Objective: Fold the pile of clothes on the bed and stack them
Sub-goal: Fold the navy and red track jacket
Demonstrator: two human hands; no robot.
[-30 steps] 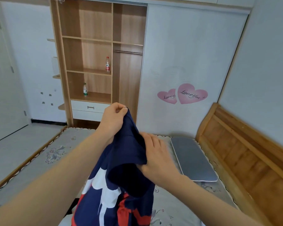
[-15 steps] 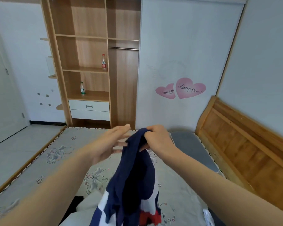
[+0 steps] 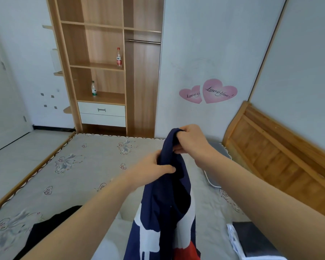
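The person is holding a navy garment (image 3: pixel 167 194) up over the bed (image 3: pixel 73 175), letting it hang so its shape can be found before folding. The right hand (image 3: pixel 191 141) is gripping the topmost bunch of cloth, fingers curled tightly round it, while the left hand (image 3: pixel 154 167) is pinching a lower edge between thumb and fingers; my guess is the hands are hunting for a shoulder or hem to spread it out. White and red patches are showing low on the fabric, but no lettering there is readable. A black garment (image 3: pixel 51 229) is lying on the mattress under the left forearm, waiting its turn, and a white and dark piece (image 3: pixel 236 239) is sitting near the right arm. Nothing looks folded or stacked yet. On the wardrobe door, two pink heart stickers (image 3: pixel 208 91) are reading "Love You!". Two bottles (image 3: pixel 118 57) are standing on the open shelves, their labels too small to read
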